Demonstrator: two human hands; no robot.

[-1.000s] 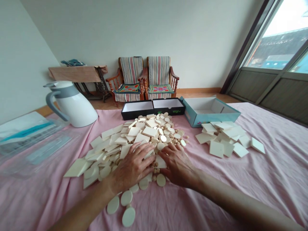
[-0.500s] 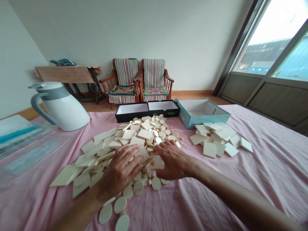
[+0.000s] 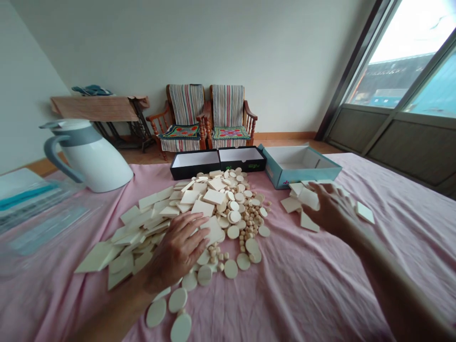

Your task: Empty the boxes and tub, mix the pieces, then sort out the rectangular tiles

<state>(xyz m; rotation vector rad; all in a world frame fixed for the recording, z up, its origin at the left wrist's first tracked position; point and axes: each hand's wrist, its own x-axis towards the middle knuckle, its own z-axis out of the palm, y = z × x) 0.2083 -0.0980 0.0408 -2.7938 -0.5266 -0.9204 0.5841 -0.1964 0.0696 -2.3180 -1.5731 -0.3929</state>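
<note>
On pink cloth point(image 3: 302, 289), tiles point(image 3: 213, 196), armchairs point(image 3: 228, 107) beyond

Two turned-wood armchairs point(image 3: 206, 116) draped in striped cloth stand against a plain off-white wall point(image 3: 249, 57), beside a wooden-topped treadle sewing table point(image 3: 94, 108). A large dark-framed window point(image 3: 402, 71) admits bright daylight above the brown wooden floor point(image 3: 149, 156).

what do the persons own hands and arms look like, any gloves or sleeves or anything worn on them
The left hand and right hand are bare, with no gloves, and no ring or watch that I can make out. The left forearm and right forearm are bare too, with no sleeve in view.
</note>
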